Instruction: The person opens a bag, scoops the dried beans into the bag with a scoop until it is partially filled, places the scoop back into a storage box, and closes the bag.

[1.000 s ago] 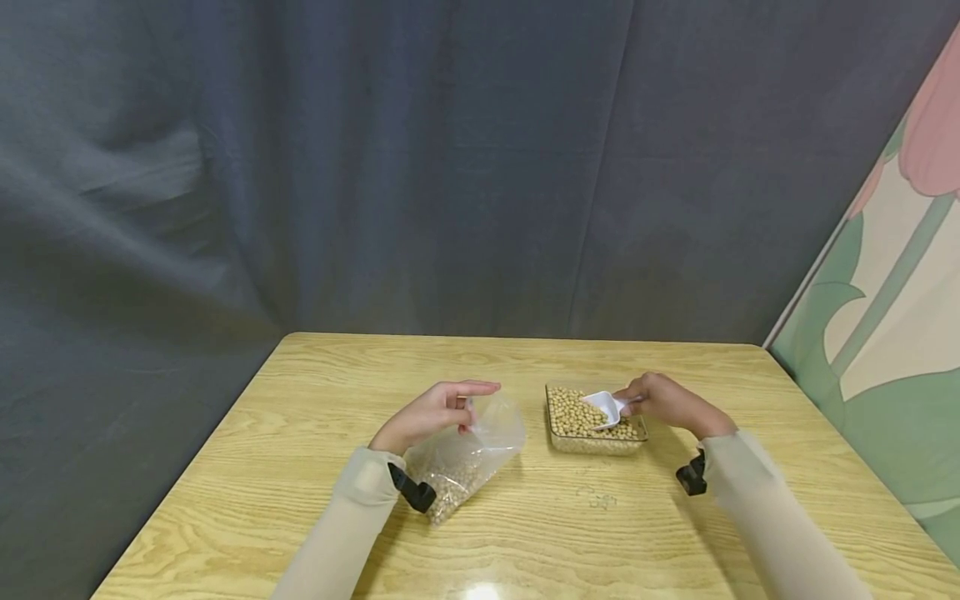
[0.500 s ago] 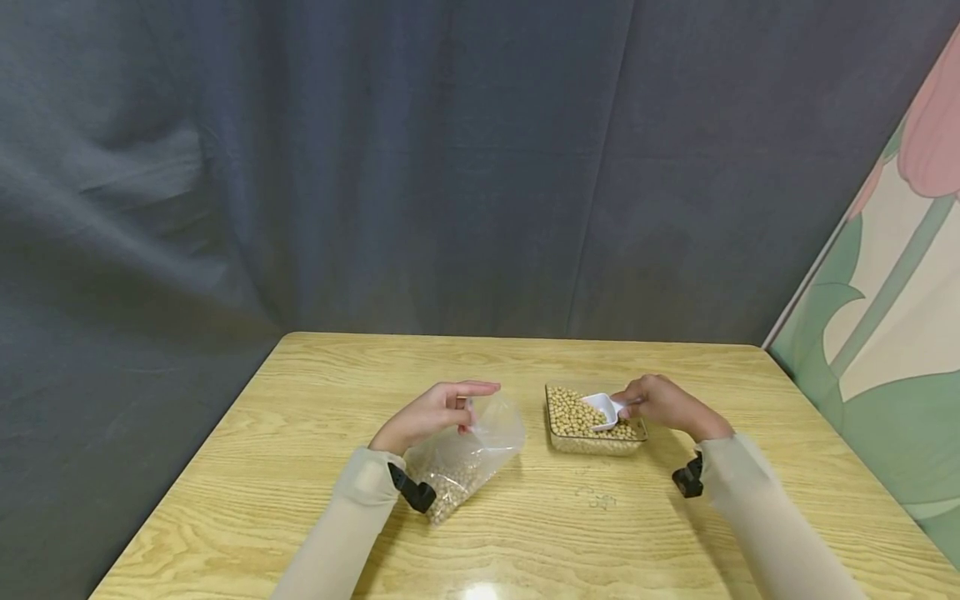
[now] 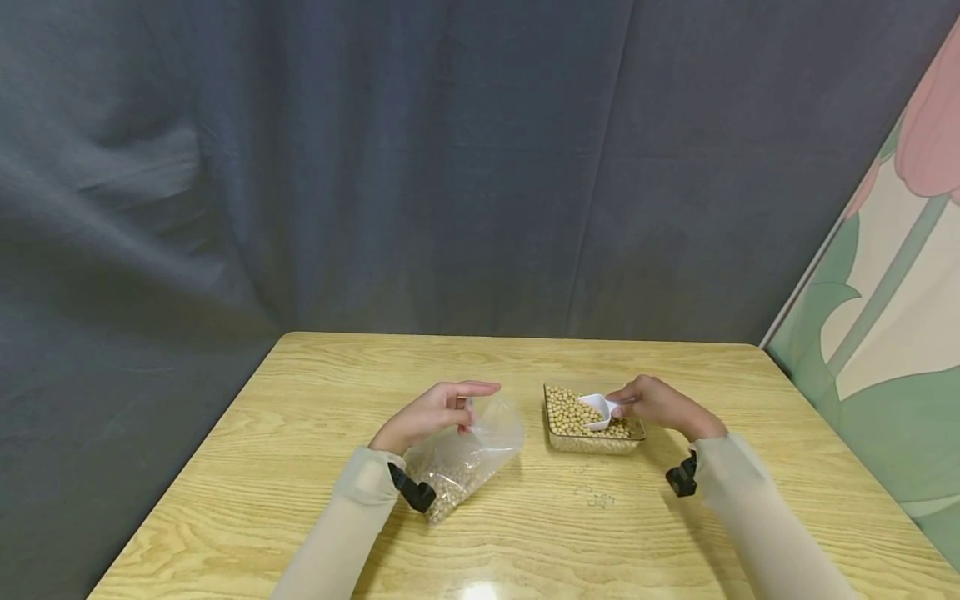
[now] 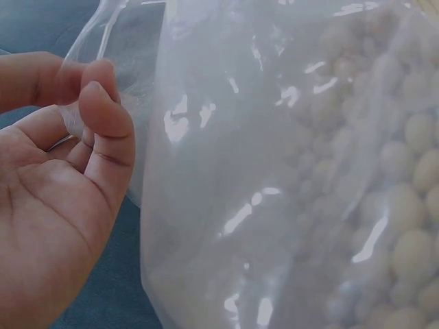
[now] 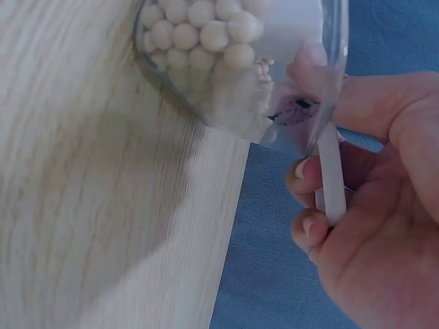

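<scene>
My left hand (image 3: 431,414) pinches the upper edge of a clear plastic bag (image 3: 495,429) between thumb and fingers, its index finger held out straight. Soybeans (image 4: 405,205) fill the lower part of the bag, which leans on the table. To the right, my right hand (image 3: 660,404) grips the handle (image 5: 333,178) of a white scoop (image 3: 597,410). The scoop's blade lies among the soybeans (image 3: 566,408) in a clear rectangular container (image 3: 592,446). In the right wrist view the fingers curl round the handle just beyond the container's wall.
Both things rest on a wood-grain table (image 3: 337,367). Behind it hangs a dark blue-grey curtain (image 3: 450,183). A wall painted with flowers (image 3: 892,292) borders the right side. Faint greenish marks (image 3: 600,500) show on the tabletop in front of the container.
My right hand and the scoop have shifted slightly left within the container, with the scoop blade turning a little. My left hand and the bag have stayed in place.
</scene>
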Available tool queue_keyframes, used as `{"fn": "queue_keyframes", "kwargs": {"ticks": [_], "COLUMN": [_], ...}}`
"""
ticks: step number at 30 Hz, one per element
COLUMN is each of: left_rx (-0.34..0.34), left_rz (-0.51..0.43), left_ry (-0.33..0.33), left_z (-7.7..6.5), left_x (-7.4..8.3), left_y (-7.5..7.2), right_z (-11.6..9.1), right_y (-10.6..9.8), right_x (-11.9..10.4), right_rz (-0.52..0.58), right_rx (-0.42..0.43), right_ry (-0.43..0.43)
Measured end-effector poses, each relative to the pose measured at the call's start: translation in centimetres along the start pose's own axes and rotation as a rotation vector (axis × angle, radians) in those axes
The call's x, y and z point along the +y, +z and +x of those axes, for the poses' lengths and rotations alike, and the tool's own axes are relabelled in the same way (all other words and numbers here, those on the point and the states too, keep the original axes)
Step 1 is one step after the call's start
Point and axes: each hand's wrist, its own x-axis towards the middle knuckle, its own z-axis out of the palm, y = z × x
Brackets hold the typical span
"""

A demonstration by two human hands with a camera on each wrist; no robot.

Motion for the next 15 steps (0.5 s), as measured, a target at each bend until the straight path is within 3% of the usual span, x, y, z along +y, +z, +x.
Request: {"fn": "queue_keyframes", "kwargs": {"ticks": [6, 15], "left_rx": [-0.001, -0.005], "left_rz": [0.001, 0.006], "left_ry": [-0.005, -0.006], "left_z": [0.0, 0.0], "left_x": [0.0, 0.0], "left_y": [0.0, 0.1], "right_z": [-0.1, -0.3], "right_y": [0.2, 0.7], "right_x": [0.2, 1.1], "right_rz": [-0.001, -0.012], "right_rx": [0.003, 0.056], "right_ry": [0.021, -0.037]}}
